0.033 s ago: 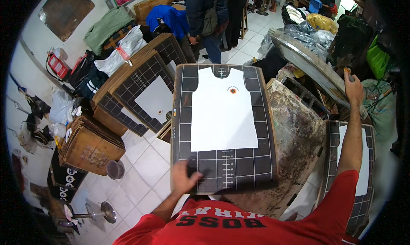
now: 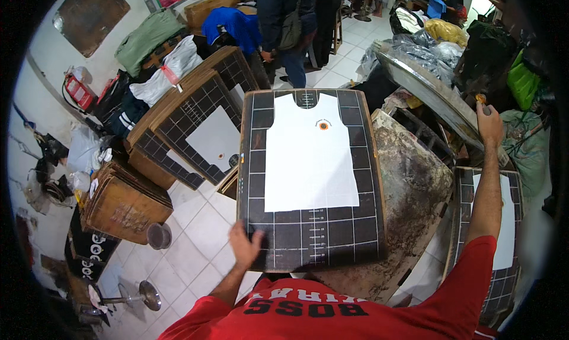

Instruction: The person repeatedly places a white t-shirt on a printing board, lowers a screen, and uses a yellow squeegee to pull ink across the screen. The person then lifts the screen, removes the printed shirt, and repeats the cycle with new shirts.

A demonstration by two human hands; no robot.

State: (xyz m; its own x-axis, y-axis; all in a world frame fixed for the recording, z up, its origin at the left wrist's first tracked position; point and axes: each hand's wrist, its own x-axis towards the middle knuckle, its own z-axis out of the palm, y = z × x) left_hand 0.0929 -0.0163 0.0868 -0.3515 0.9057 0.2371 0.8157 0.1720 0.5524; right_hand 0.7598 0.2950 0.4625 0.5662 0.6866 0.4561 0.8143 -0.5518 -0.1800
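Observation:
A black gridded board (image 2: 326, 233) lies centred before me, bearing a flat white shirt panel (image 2: 308, 165) with a small round orange print (image 2: 324, 126). At the board's lower-left edge is my left hand (image 2: 245, 242), fingers apart and holding nothing. My right hand (image 2: 489, 119) is raised at the right, fingers wrapped on the corner of a tilted metal-framed screen (image 2: 432, 88), beside an orange fitting (image 2: 480, 98). Below that arm lies another gridded board (image 2: 492, 281) with a white panel (image 2: 504, 254).
More gridded boards (image 2: 189, 138) and stacked brown boards (image 2: 127, 206) stand left. A round metal stand (image 2: 148, 295) is on the tiled floor. Two people (image 2: 287, 20) stand beyond the centre board. Plastic bags (image 2: 427, 61) are piled right; a fire extinguisher (image 2: 80, 91) hangs on the left wall.
My left hand has shifted left to the board's edge. My right hand is slightly higher on the frame.

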